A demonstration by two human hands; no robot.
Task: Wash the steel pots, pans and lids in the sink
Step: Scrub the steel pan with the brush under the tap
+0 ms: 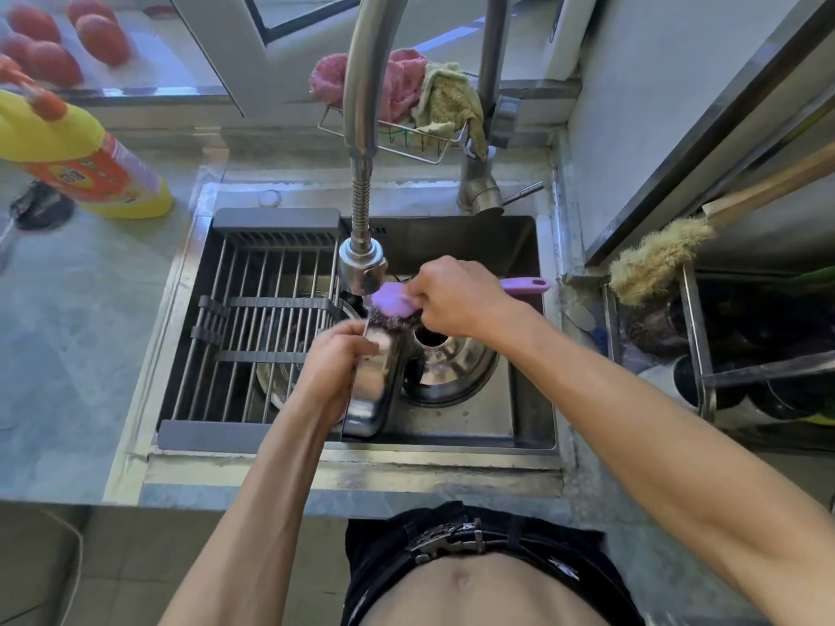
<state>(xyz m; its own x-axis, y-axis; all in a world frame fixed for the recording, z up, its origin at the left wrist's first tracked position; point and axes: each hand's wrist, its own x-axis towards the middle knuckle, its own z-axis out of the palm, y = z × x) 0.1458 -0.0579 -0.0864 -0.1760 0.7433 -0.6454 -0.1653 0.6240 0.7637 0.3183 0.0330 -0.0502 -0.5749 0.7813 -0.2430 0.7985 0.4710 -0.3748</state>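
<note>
My left hand (336, 361) grips one rectangular steel container (377, 377), tilted on edge over the middle of the dark steel sink (528, 354). My right hand (454, 298) curls around one purple-handled scrubbing brush (397, 302), whose dark bristles press on the container's far end, just under the one steel faucet head (361, 268). One round steel pot (452, 368) lies in the basin to the right, another steel pan (280, 381) under the one grey drying rack (257, 327) on the left. On the tabletop (81, 332) far left stands one yellow detergent bottle (77, 151). Two cloths (406, 90), pink and yellow, hang in a wire basket (393, 137) behind the faucet.
</note>
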